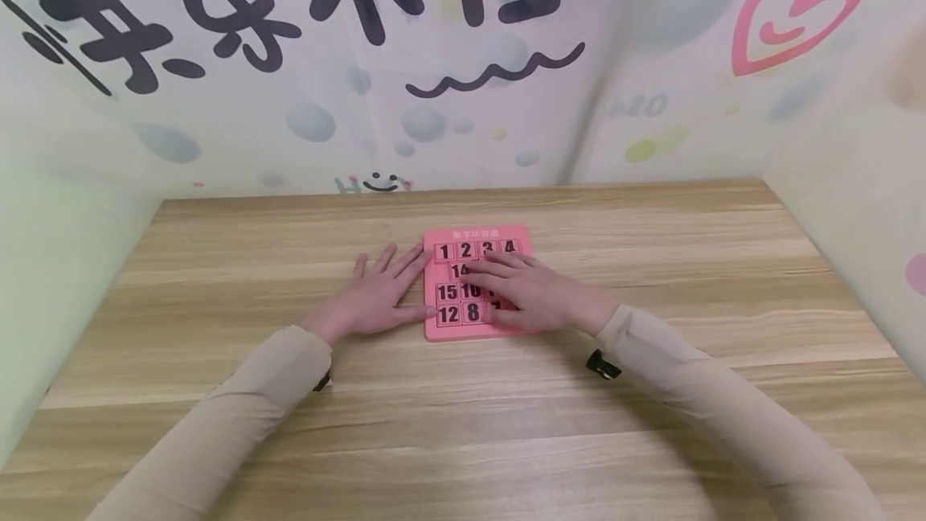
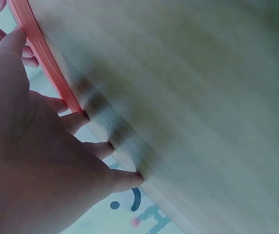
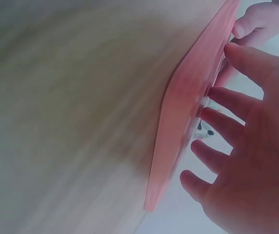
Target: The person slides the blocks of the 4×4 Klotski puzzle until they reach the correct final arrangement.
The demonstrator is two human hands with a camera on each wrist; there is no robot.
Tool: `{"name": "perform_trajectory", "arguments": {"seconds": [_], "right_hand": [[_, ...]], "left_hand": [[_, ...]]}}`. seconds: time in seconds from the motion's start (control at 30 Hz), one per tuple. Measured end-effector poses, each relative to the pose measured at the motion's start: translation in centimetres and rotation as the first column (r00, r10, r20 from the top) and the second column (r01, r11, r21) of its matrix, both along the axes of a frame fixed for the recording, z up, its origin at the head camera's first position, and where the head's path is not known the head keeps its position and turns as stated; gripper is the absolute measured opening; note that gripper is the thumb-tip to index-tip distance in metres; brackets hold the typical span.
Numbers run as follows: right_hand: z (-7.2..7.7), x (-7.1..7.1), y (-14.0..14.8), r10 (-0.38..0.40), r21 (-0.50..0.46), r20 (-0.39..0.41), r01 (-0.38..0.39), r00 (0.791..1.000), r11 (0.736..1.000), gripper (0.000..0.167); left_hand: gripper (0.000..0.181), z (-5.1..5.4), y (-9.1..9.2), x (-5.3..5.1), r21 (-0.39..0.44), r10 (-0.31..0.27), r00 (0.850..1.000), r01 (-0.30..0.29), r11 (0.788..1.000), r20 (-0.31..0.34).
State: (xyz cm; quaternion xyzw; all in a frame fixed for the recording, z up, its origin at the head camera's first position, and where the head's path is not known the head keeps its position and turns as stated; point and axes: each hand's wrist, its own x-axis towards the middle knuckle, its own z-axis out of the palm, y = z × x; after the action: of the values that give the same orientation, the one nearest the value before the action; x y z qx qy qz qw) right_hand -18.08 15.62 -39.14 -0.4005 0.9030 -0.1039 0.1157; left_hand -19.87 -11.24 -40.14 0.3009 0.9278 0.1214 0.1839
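A pink number sliding puzzle lies flat on the wooden table, its tiles marked with black numbers. The top row reads 1, 2, 3, 4; below it the 14 tile has a gap on its left. My left hand rests beside the puzzle's left side, fingers spread, thumb and index finger at the edge. Over the right half lies my right hand, its extended fingers on or just above the tiles and hiding several of them. In the right wrist view the puzzle's pink side shows beneath the fingers.
The wooden table stretches around the puzzle on all sides. Behind it stands a white wall with dark writing, a pink heart and blue spots. Further walls stand at the left and right.
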Motion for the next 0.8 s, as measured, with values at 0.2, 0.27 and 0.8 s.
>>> {"name": "perform_trajectory", "arguments": {"seconds": [0.2,0.27,0.8], "right_hand": [[0.1,-0.1,-1.1,0.014,0.012,-0.004,-0.014,1.0,1.0,0.058],[0.1,-0.2,-1.3,0.016,0.021,-0.007,-0.016,1.0,1.0,0.058],[0.7,-0.5,0.4,0.007,-0.008,0.014,-0.007,1.0,1.0,0.055]], "left_hand": [[0.087,0.0,0.0,0.1,0.005,-0.002,1.0,0.002,1.0,0.002],[0.087,0.0,0.0,0.0,0.008,0.001,1.0,-0.001,1.0,0.0],[0.087,0.0,0.0,0.0,0.007,0.002,1.0,-0.002,1.0,-0.006]]}}
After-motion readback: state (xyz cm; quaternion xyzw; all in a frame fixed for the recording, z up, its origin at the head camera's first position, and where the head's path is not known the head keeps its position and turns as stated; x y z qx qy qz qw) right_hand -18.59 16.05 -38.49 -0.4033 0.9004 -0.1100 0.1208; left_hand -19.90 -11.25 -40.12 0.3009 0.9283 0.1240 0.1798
